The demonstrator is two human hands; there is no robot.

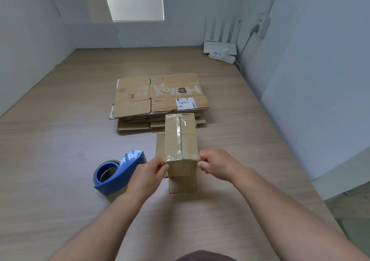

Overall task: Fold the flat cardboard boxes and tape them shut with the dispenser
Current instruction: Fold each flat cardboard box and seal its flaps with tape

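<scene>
Now your left hand (152,170) and right hand (214,164) pinch near corners of small brown cardboard box (190,140); press clear tape end (172,157) flat, hold box square.

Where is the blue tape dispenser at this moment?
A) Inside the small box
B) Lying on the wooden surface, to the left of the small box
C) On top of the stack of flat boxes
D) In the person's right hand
B: the blue tape dispenser lies on the wooden surface left of the small box, and neither the left hand nor the right hand holds it; both pinch the box's near top corners.
</scene>
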